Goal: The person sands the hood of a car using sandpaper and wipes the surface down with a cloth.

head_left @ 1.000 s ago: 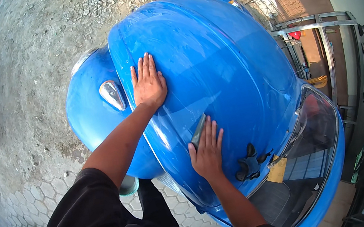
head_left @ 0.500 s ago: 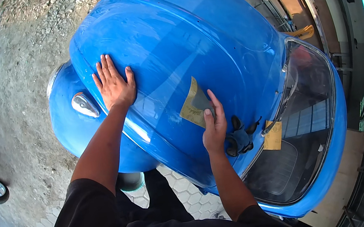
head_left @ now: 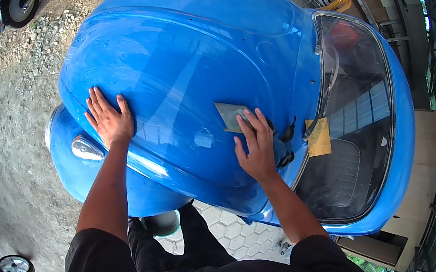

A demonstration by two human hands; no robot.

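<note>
A car's rounded blue hood [head_left: 161, 70] lies in front of me. Flat on its left part rests my left hand [head_left: 110, 119], fingers spread, holding nothing. Farther right, my right hand [head_left: 257, 146] has its fingers stretched out and apart, with the fingertips at the near edge of a grey piece of sandpaper [head_left: 231, 115] on the hood. Whether the fingertips press on the sheet is hard to see. Just right of that hand, a dark object [head_left: 285, 150] sits partly hidden. A yellow sheet of sandpaper [head_left: 318, 137] lies at the windshield's lower edge.
The windshield [head_left: 352, 113] and a wiper [head_left: 318, 113] are to the right. A chrome-trimmed lamp [head_left: 86, 149] tops the blue fender at left. A bucket [head_left: 162, 224] stands by my legs on paving. Motorcycle wheels [head_left: 16, 268] show at the left, metal frames at the right.
The view has shifted. My right hand has loosened from its thumb-and-finger hold on the sandpaper, which now shows its grey side instead of yellow. My left hand stays on the hood.
</note>
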